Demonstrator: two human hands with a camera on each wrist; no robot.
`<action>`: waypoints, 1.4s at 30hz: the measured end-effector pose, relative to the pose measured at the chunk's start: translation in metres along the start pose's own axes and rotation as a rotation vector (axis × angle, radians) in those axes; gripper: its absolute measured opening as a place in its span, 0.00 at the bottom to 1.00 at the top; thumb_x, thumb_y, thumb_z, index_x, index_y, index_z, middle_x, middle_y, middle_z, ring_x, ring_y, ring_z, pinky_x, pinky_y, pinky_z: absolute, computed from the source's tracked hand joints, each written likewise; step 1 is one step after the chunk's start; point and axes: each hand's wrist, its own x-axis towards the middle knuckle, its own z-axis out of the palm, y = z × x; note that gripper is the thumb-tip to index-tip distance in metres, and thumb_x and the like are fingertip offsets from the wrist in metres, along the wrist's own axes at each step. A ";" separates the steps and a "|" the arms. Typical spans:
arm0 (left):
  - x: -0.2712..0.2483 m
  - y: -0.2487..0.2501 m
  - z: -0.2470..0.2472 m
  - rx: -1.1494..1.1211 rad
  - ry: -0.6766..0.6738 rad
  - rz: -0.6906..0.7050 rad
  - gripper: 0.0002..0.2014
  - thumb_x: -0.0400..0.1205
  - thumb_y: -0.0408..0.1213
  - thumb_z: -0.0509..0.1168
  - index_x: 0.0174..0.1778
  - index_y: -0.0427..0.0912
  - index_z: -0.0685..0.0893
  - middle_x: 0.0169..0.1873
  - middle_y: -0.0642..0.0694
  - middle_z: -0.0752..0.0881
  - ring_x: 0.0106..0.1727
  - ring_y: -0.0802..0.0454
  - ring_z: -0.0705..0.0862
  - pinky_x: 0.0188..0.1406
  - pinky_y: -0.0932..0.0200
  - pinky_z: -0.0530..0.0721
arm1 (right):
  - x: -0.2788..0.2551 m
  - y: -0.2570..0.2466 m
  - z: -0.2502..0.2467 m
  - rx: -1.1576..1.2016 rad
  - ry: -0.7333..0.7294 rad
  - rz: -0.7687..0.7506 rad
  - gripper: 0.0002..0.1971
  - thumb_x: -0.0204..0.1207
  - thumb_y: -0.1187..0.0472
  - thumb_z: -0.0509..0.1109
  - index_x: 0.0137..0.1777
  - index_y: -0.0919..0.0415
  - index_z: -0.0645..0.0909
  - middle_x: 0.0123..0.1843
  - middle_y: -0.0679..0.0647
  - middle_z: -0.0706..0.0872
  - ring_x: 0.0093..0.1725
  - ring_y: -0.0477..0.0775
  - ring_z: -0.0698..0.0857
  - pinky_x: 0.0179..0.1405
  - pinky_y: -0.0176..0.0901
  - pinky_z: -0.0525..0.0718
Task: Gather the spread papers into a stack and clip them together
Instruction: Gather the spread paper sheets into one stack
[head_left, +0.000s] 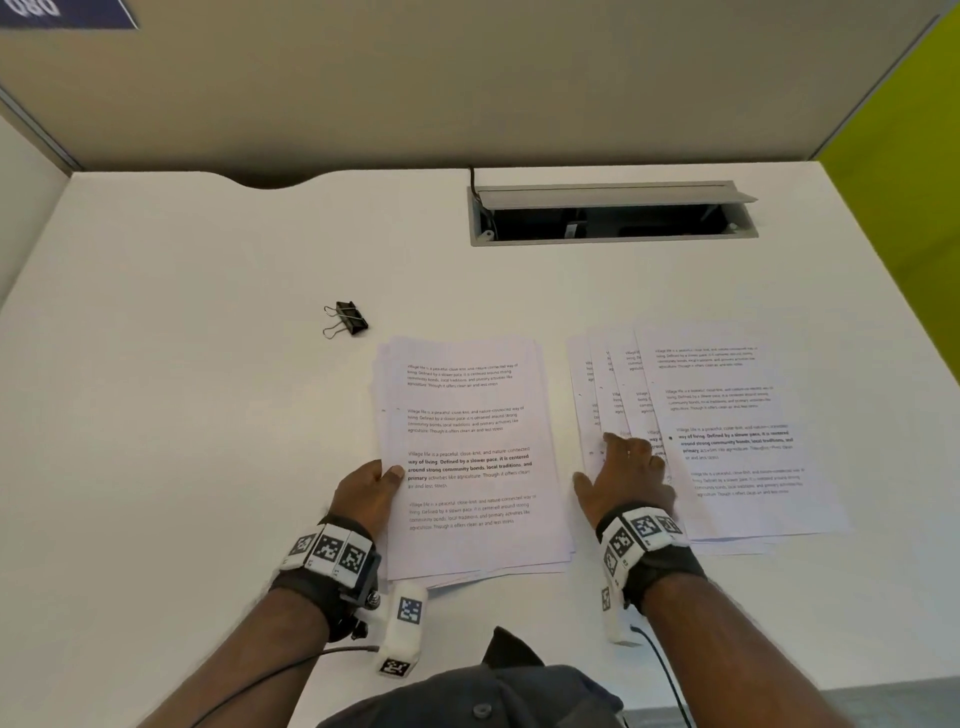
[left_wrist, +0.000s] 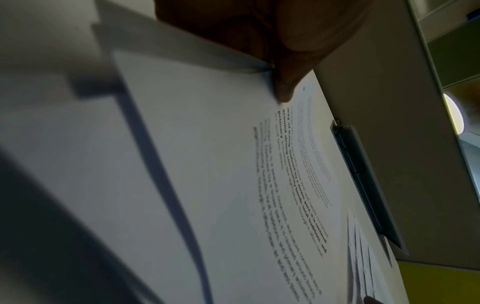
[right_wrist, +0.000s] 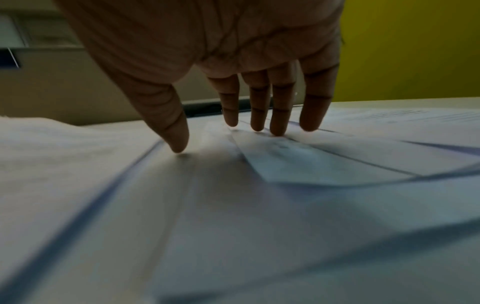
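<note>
A loosely squared stack of printed papers (head_left: 467, 457) lies on the white desk (head_left: 182, 415). My left hand (head_left: 382, 478) pinches its left edge, thumb on top; the left wrist view shows the thumb (left_wrist: 283, 90) pressed on the top sheet (left_wrist: 207, 164). To the right, several sheets lie fanned out (head_left: 727, 426). My right hand (head_left: 618, 467) rests flat on their left edges with straight, spread fingers (right_wrist: 280, 123) touching the fanned sheets (right_wrist: 337, 160). A black binder clip (head_left: 347, 318) sits alone on the desk, behind and left of the stack.
An open grey cable hatch (head_left: 613, 213) is sunk into the desk at the back right. A beige partition (head_left: 467, 78) closes off the back, and a green panel (head_left: 909, 104) stands at the right. Bare desk surface lies around the clip.
</note>
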 end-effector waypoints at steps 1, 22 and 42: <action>0.000 0.000 0.001 -0.013 -0.001 -0.002 0.15 0.83 0.42 0.59 0.53 0.34 0.84 0.54 0.35 0.88 0.53 0.38 0.84 0.58 0.48 0.81 | 0.001 0.002 0.002 -0.001 -0.003 0.003 0.33 0.74 0.44 0.64 0.77 0.52 0.60 0.77 0.56 0.63 0.73 0.61 0.66 0.61 0.59 0.76; -0.001 0.000 0.005 -0.255 -0.136 -0.104 0.13 0.78 0.37 0.61 0.58 0.46 0.82 0.59 0.40 0.86 0.59 0.39 0.84 0.66 0.38 0.81 | 0.009 0.014 -0.063 0.144 0.065 -0.134 0.20 0.79 0.60 0.60 0.70 0.59 0.76 0.63 0.64 0.79 0.60 0.65 0.81 0.58 0.50 0.79; -0.012 0.007 0.015 -0.288 -0.170 -0.078 0.13 0.77 0.39 0.60 0.56 0.52 0.81 0.57 0.41 0.87 0.58 0.40 0.85 0.63 0.39 0.83 | -0.059 -0.127 0.009 0.092 -0.360 -0.500 0.26 0.77 0.64 0.60 0.76 0.63 0.62 0.72 0.63 0.72 0.69 0.64 0.76 0.70 0.58 0.76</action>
